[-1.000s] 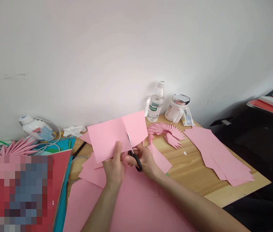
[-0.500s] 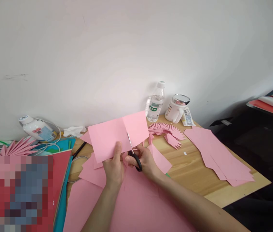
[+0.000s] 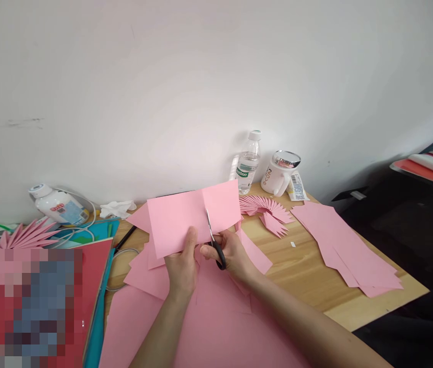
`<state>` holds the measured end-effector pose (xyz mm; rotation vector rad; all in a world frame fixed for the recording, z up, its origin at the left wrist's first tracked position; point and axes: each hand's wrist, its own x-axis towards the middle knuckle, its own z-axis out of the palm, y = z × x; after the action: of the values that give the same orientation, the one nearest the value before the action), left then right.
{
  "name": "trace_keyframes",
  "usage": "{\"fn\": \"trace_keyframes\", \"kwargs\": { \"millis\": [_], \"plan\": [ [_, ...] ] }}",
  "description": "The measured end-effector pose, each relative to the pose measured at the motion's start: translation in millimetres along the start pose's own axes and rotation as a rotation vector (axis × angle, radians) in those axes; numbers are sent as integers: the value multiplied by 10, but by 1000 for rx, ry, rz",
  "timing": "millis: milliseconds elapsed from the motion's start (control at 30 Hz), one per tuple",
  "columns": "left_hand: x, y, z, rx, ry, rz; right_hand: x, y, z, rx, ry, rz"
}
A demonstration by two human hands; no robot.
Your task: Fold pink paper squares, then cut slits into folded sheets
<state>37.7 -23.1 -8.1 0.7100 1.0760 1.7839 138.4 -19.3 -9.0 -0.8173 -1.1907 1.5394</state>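
Note:
My left hand point(image 3: 181, 268) pinches the lower edge of a pink paper sheet point(image 3: 176, 222), thumb on its front face. Black-handled scissors point(image 3: 218, 254) are in my right hand point(image 3: 235, 255), with fingers wrapped around the handles. Their blade lies across the front of the sheet, pointing up along the crease that divides it; how far the paper is cut I cannot make out. Beneath both hands, larger pink sheets point(image 3: 216, 327) spread over the table. Several smaller pink pieces point(image 3: 143, 276) lie under and around my left wrist.
Pink cut sheets point(image 3: 342, 245) are stacked on the wooden table point(image 3: 304, 271) at right. Folded pink paper pieces point(image 3: 264, 209) curve near a water bottle point(image 3: 247, 166) and a white mug point(image 3: 278, 174). A white bottle point(image 3: 57, 204), cables and a red folder point(image 3: 96, 266) occupy the left.
The held sheet has shifted slightly right and its tilt has lessened a little. The scissors have moved slightly right with it, their handles closer together. Both hands keep their hold.

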Motion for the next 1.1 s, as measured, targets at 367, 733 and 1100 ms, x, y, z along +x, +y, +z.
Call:
{"fn": "trace_keyframes", "kwargs": {
  "millis": [367, 733, 1100],
  "plan": [
    [5, -4, -5, 42, -15, -5, -2, 17, 4, -3, 59, 15],
    [-1, 1, -7, 43, -7, -43, 7, 43, -11, -34, 65, 16],
    [0, 19, -3, -12, -20, -60, 4, 27, -9, -82, 79, 42]
  ]
}}
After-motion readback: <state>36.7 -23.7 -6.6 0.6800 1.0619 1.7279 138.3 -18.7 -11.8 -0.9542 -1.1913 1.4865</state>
